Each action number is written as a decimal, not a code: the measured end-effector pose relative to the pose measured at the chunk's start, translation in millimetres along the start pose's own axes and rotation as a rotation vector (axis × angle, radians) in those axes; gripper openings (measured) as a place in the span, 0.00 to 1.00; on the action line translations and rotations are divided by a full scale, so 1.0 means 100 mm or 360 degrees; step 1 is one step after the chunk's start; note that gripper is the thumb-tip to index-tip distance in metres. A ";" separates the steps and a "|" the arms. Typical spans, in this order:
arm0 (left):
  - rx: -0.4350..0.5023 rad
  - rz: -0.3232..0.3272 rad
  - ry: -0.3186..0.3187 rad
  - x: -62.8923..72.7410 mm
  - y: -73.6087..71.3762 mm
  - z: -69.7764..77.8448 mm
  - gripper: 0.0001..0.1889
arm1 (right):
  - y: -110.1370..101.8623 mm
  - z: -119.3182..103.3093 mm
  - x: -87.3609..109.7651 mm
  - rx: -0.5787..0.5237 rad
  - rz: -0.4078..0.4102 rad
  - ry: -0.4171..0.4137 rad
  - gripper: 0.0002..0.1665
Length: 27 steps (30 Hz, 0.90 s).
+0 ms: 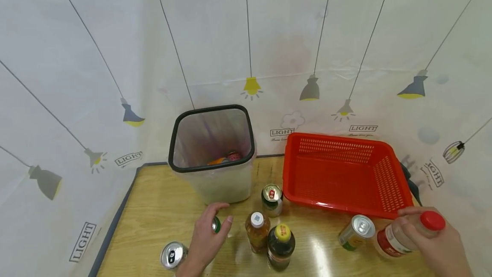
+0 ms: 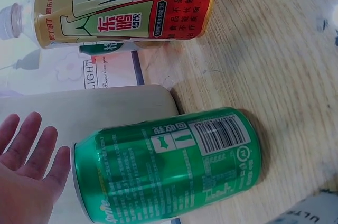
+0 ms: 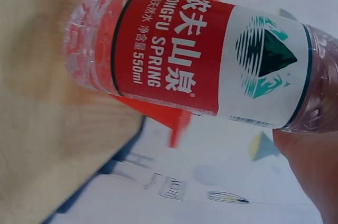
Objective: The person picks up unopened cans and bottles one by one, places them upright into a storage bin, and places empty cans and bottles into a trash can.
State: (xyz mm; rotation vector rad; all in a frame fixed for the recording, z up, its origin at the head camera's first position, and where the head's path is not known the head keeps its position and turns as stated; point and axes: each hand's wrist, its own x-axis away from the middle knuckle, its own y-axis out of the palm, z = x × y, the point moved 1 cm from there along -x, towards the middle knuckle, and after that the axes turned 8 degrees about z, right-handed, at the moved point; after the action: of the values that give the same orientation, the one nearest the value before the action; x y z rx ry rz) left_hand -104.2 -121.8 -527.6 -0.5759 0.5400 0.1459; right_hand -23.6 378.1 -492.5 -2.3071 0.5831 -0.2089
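Observation:
My right hand [image 1: 442, 238] grips a clear water bottle [image 1: 397, 239] near its top, below the red cap. Its red and white label fills much of the right wrist view, where the bottle [image 3: 174, 55] appears above the table; whether its base touches is unclear. My left hand [image 1: 207, 236] is at a green Sprite can [image 1: 216, 225], which it mostly hides in the head view. In the left wrist view, the fingers [image 2: 45, 147] are extended beside the top of the can [image 2: 169, 163], not curled round it. A silver-topped can [image 1: 174, 254] stands by the left wrist.
A black-rimmed bin [image 1: 226, 181] with a few items inside stands at the back. Right of it sits a red basket [image 1: 338, 178]. Between the hands stand an amber bottle [image 1: 257, 232], a dark yellow-capped bottle [image 1: 280, 247], a dark can [image 1: 272, 200] and a gold can [image 1: 355, 232].

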 end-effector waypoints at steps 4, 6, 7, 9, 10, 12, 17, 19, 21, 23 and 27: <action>-0.0015 -0.0004 -0.0005 0.00 0.01 0.01 0.15 | -0.13 -0.11 0.01 0.0067 0.0066 -0.0027 0.33; -0.0018 -0.0005 -0.0005 0.00 0.01 0.02 0.15 | -0.21 -0.17 0.03 0.0045 0.0102 -0.0057 0.32; -0.0018 -0.0006 -0.0007 0.00 0.01 0.02 0.15 | -0.24 -0.20 0.03 0.0037 0.0126 -0.0105 0.30; -0.0014 -0.0008 -0.0017 0.00 0.01 0.02 0.15 | -0.32 -0.26 0.04 -0.0045 0.0202 -0.0200 0.24; -0.0015 -0.0010 -0.0025 0.00 0.02 0.02 0.14 | -0.36 -0.30 0.04 -0.0117 0.0246 -0.0262 0.21; -0.0017 -0.0015 -0.0037 0.00 0.02 0.03 0.14 | -0.42 -0.38 0.03 -0.0249 0.0366 -0.0416 0.14; -0.0036 -0.0025 -0.0054 -0.01 0.01 0.03 0.14 | -0.55 -0.59 -0.08 -0.0450 0.0627 -0.0614 0.15; -0.0039 -0.0026 -0.0059 -0.01 0.01 0.03 0.14 | -0.59 -0.65 -0.16 -0.0467 0.0666 -0.0600 0.15; -0.0038 -0.0024 -0.0063 -0.01 0.00 0.04 0.15 | -0.61 -0.70 -0.23 -0.0481 0.0685 -0.0609 0.15; -0.0041 -0.0022 -0.0065 0.00 0.00 0.05 0.15 | -0.63 -0.75 -0.32 -0.0497 0.0678 -0.0646 0.15; -0.0040 -0.0024 -0.0069 -0.01 0.00 0.05 0.15 | -0.64 -0.83 -0.49 -0.0464 0.0607 -0.0665 0.13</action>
State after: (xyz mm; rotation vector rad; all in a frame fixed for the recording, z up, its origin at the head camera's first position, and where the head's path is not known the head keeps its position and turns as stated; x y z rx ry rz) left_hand -102.5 -118.7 -523.7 -0.5999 0.4924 0.1503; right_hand -70.6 388.8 -387.6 -2.3569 0.8571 0.5591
